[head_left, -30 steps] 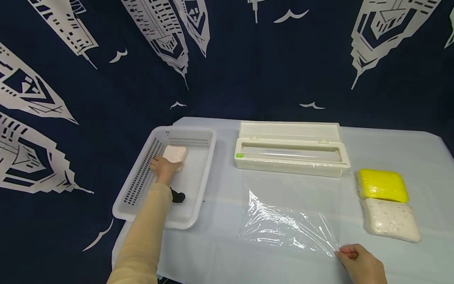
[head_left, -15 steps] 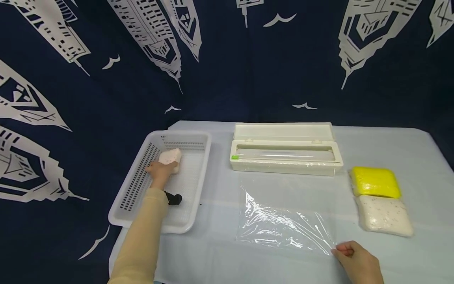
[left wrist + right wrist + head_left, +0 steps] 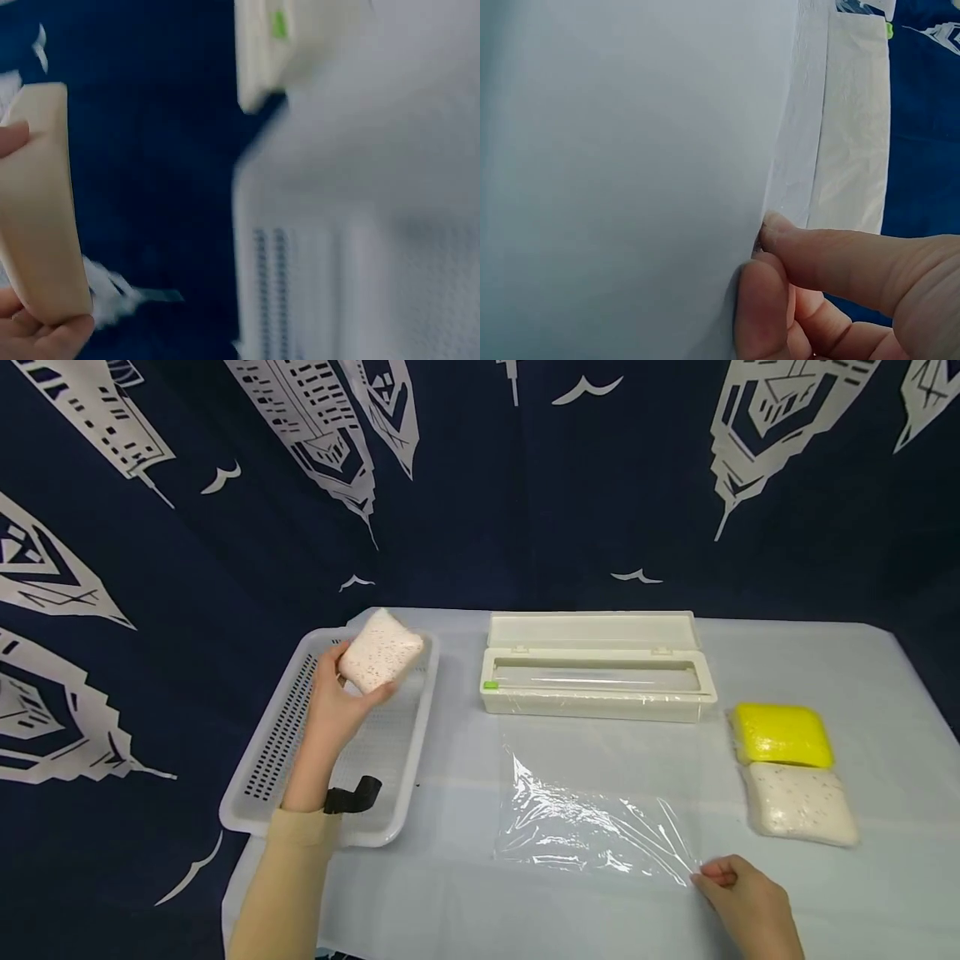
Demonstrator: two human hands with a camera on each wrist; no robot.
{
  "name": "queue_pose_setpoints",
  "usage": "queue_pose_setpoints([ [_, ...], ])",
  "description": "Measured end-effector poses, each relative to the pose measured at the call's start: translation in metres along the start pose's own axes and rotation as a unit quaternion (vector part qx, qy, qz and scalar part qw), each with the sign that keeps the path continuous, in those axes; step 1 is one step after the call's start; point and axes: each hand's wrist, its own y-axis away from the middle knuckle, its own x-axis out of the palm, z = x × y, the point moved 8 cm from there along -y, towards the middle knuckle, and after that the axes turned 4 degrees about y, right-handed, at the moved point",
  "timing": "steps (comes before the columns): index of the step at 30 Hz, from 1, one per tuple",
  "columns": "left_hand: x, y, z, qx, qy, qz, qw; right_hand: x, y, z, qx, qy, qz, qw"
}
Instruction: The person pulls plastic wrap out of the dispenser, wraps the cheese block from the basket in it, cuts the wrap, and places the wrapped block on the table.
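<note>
Above the white basket, my left hand holds a pale, brown-speckled sponge by its edges, tilted toward the head camera. The left wrist view shows the side of the sponge between thumb and fingers. My right hand pinches the near right corner of a clear sheet of plastic wrap between thumb and forefinger. The sheet lies spread over the table from the cream wrap dispenser, whose lid stands open.
At the right lie a yellow block and a white speckled block, side by side and shiny as if wrapped. A black strap shows at the left wrist. A dark blue patterned cloth hangs behind the white table.
My left hand has lifted the sponge up off the basket floor and tilted it. My right hand keeps its pinch on the plastic wrap corner. The head view has shifted slightly.
</note>
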Motion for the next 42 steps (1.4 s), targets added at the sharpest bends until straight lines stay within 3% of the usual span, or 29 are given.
queue_pose_setpoints([
  [5, 0.042, 0.031, -0.059, 0.091, 0.029, 0.091, 0.9912, -0.002, 0.0, 0.002, -0.003, -0.002, 0.007, 1.0],
  [9, 0.089, 0.054, -0.08, 0.143, 0.017, 0.164, 0.9758, -0.003, 0.001, 0.004, -0.012, -0.004, 0.012, 0.9999],
  [12, 0.136, 0.074, -0.082, 0.159, -0.01, 0.237, 0.9583, -0.004, 0.002, 0.006, -0.02, -0.003, 0.007, 0.9998],
  [16, 0.199, 0.1, -0.069, 0.166, -0.047, 0.329, 0.9285, -0.005, 0.004, 0.008, -0.029, -0.002, 0.0, 0.9996],
  [20, 0.241, 0.119, -0.049, 0.17, -0.073, 0.381, 0.9059, -0.004, 0.004, 0.01, -0.029, -0.004, 0.006, 0.9995],
  [23, 0.257, 0.125, -0.037, 0.16, -0.089, 0.394, 0.9004, -0.004, 0.003, 0.011, -0.021, -0.007, 0.012, 0.9997],
  [27, 0.266, 0.128, -0.026, 0.148, -0.106, 0.396, 0.8999, -0.005, 0.004, 0.01, -0.019, -0.005, 0.014, 0.9997],
  [34, 0.276, 0.133, -0.013, 0.144, -0.112, 0.399, 0.8985, -0.003, 0.004, 0.01, -0.035, 0.006, 0.005, 0.9993],
  [42, 0.281, 0.136, -0.008, 0.154, -0.126, 0.405, 0.8927, -0.006, 0.003, 0.013, -0.039, 0.008, -0.006, 0.9992],
])
